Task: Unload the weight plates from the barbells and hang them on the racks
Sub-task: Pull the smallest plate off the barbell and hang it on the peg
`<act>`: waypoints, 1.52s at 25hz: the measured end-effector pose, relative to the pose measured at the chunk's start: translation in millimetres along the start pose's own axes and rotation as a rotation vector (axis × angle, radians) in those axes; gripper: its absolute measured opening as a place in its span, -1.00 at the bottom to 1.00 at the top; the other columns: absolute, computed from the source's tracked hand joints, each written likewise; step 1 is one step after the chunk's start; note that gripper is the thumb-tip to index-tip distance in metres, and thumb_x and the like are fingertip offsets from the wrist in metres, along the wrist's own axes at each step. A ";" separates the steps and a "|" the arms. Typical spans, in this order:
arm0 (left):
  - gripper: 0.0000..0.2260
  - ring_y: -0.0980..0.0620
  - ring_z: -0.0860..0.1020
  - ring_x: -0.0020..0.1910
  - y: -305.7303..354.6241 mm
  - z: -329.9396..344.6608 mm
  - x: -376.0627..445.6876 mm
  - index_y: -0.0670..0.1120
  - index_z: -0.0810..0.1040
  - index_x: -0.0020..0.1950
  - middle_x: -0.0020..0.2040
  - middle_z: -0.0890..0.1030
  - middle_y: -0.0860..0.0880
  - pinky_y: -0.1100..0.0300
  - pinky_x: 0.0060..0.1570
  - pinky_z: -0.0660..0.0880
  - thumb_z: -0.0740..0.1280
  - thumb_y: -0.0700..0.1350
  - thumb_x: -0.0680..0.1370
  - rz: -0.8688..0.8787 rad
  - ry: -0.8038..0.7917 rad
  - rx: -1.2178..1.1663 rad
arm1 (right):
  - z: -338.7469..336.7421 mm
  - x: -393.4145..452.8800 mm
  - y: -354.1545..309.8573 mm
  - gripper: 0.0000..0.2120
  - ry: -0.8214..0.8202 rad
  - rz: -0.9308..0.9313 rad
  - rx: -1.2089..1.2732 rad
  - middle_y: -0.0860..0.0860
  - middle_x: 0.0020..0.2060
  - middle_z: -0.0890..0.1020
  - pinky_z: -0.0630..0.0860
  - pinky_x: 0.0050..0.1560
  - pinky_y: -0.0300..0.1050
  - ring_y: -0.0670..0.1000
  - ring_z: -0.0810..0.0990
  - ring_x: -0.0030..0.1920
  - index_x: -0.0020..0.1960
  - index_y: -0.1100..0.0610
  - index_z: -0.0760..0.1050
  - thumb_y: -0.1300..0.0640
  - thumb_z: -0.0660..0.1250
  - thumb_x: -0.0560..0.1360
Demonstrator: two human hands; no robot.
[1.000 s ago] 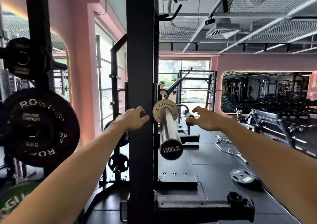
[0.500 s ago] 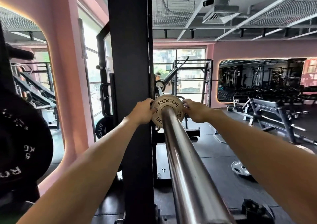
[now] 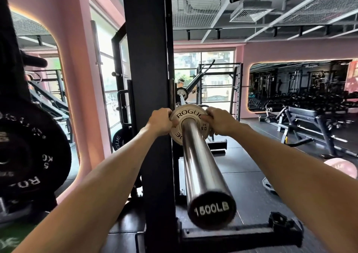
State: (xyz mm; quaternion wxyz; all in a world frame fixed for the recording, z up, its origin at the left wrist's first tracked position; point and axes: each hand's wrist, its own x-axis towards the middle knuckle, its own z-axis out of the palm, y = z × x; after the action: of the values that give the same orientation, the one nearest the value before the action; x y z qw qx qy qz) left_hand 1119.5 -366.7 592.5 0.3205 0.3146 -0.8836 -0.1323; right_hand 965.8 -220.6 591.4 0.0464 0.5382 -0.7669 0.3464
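The small pale plate (image 3: 190, 117) on the barbell sleeve (image 3: 201, 161) reads "ROGUE" along its top, "0.5 KG" by the hub and part of "ROGUE" again lower down; the sleeve's black end cap (image 3: 212, 210) reads "1500LB"; the large black plate (image 3: 33, 155) at left shows "5 KG" and "RO"; a farther black plate (image 3: 118, 141) behind the upright shows "GUE".

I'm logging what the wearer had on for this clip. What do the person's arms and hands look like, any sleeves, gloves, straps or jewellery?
Both forearms are bare along all that shows: no sleeves reach into view. The left hand and right hand wear no gloves or wraps. No watch, band or ring is visible on the wrists or fingers, though some fingers are partly hidden.
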 end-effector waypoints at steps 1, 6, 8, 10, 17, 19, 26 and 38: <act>-0.91 0.07 0.48 -0.26 4.5 -5.3 -11.4 -0.05 0.51 -0.09 -0.15 0.56 0.00 0.38 -0.48 0.28 0.35 -0.06 0.52 0.002 0.004 0.002 | -4.0 -12.9 -4.9 -0.82 -0.002 -0.008 0.013 0.14 -0.15 0.60 0.51 0.00 0.06 0.19 0.58 -0.12 -0.11 0.07 0.43 0.02 0.19 0.61; -0.93 0.06 0.49 -0.28 29.2 -30.6 -77.0 0.00 0.51 -0.18 -0.23 0.55 0.03 0.38 -0.49 0.27 0.36 -0.08 0.50 -0.016 0.041 -0.023 | -21.1 -80.9 -30.8 -0.75 0.004 -0.033 0.004 0.23 0.01 0.62 0.48 0.10 0.17 0.24 0.60 -0.01 0.07 0.20 0.45 0.01 0.17 0.62; -0.94 0.05 0.51 -0.30 40.2 -42.6 -107.7 -0.02 0.54 -0.18 -0.21 0.58 0.00 0.37 -0.50 0.30 0.36 -0.09 0.49 -0.022 0.062 -0.037 | -30.0 -109.8 -41.0 -0.71 0.005 -0.041 0.021 0.21 0.00 0.63 0.49 0.08 0.15 0.22 0.60 -0.04 0.13 0.22 0.47 0.01 0.17 0.62; -0.97 0.07 0.54 -0.30 51.0 -53.6 -138.2 -0.03 0.56 -0.13 -0.16 0.60 -0.04 0.32 -0.49 0.39 0.37 -0.10 0.50 -0.028 0.064 -0.053 | -37.7 -137.8 -50.8 -0.70 0.018 -0.051 0.033 0.16 -0.04 0.62 0.51 0.01 0.07 0.16 0.57 -0.12 0.16 0.21 0.47 -0.01 0.17 0.62; -0.95 -0.12 0.63 -0.13 88.3 -96.6 -242.1 -0.09 0.54 -0.10 -0.09 0.65 -0.13 0.01 -0.12 0.62 0.35 -0.12 0.52 0.017 0.088 -0.035 | -63.9 -236.4 -83.1 -0.83 0.012 -0.091 0.082 -0.02 -0.31 0.62 0.41 -0.40 -0.16 0.00 0.64 -0.44 -0.03 0.06 0.39 -0.03 0.17 0.62; -0.91 -0.11 0.61 -0.13 99.1 -109.4 -271.9 -0.12 0.55 -0.09 -0.09 0.65 -0.14 0.05 -0.14 0.59 0.34 -0.10 0.52 0.039 0.101 -0.010 | -74.7 -263.3 -93.9 -0.83 -0.015 -0.112 0.084 0.03 -0.26 0.64 0.47 -0.34 -0.10 0.06 0.65 -0.40 -0.02 0.09 0.40 -0.01 0.18 0.62; -0.92 -0.11 0.57 -0.07 111.3 -184.3 -340.0 -0.11 0.55 -0.05 -0.03 0.64 -0.14 0.09 -0.11 0.51 0.35 -0.11 0.53 0.029 0.168 0.112 | -96.2 -315.4 -162.9 -0.83 -0.030 -0.181 0.147 0.05 -0.20 0.62 0.43 -0.44 -0.17 0.02 0.59 -0.45 -0.04 0.09 0.40 -0.01 0.19 0.61; -0.87 -0.18 0.56 -0.03 -27.9 -341.5 -441.6 -0.20 0.55 -0.07 -0.08 0.64 -0.18 0.05 -0.09 0.44 0.38 -0.14 0.49 -0.080 0.210 0.257 | 16.2 -323.0 -347.9 -0.78 -0.163 -0.328 0.243 0.02 -0.21 0.60 0.44 -0.36 -0.12 0.08 0.62 -0.36 0.01 0.12 0.45 -0.04 0.22 0.59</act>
State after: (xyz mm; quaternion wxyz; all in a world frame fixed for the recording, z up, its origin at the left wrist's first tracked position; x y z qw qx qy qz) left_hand 1617.9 -116.1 626.5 0.3626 0.3999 -0.8418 0.0028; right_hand 1403.6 -36.6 603.2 -0.0250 0.6835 -0.6231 0.3794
